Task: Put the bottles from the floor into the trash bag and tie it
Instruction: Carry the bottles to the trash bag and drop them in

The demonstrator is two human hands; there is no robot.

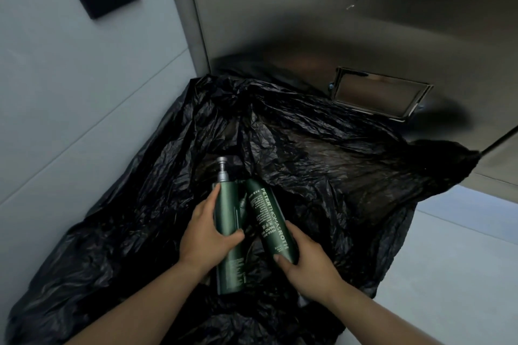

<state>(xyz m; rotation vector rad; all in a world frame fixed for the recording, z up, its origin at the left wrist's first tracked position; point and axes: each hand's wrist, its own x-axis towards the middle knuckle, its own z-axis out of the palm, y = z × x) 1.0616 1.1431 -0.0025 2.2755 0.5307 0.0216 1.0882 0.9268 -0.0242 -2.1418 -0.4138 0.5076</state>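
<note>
Both bottles are held side by side over the crumpled black trash bag (336, 165). The left hand (208, 241) is curled round the pump bottle (228, 204), the right hand (305, 263) round the lettered bottle (269, 213). It would be best to lower them into the bag's far hollow before letting go, so neither rolls off.

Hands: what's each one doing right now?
Left hand: grips the pump bottle.
Right hand: grips the labelled bottle.
</note>
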